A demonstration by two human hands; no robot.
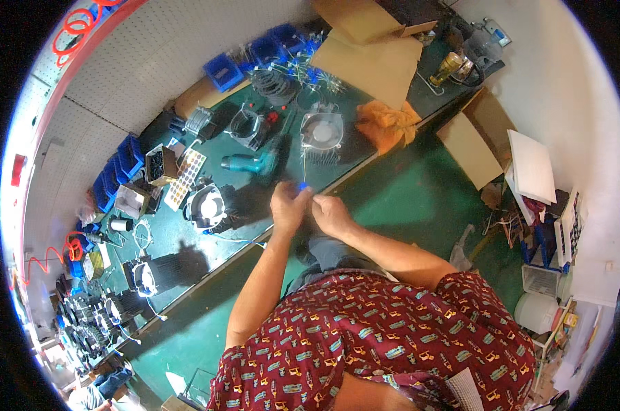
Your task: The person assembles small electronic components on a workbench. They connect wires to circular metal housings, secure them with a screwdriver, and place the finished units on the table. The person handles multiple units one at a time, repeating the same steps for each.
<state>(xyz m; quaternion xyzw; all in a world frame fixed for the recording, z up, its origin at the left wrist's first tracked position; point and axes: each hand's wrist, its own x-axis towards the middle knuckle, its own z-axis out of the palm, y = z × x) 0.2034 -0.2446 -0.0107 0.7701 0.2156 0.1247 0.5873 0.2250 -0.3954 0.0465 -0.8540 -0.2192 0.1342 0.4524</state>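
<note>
My two hands meet in front of the bench's near edge, fingers closed. My left hand (289,207) pinches a small blue connector (303,185) between thumb and finger. Close against it, my right hand (331,214) has its fingers pressed together; what they grip is hidden. A thin pale cable (304,164) runs from the connector up to a fan unit (321,130) with a square housing and a light round hub, which lies on the green bench top. Left of my hands, a teal power screwdriver (245,163) lies on the bench.
More fan units (206,207) stand along the bench to the left, some with cables over the edge. Blue bins (222,72), black rings (272,85) and a cardboard sheet (372,63) occupy the back. An orange cloth (387,126) lies right of the fan unit.
</note>
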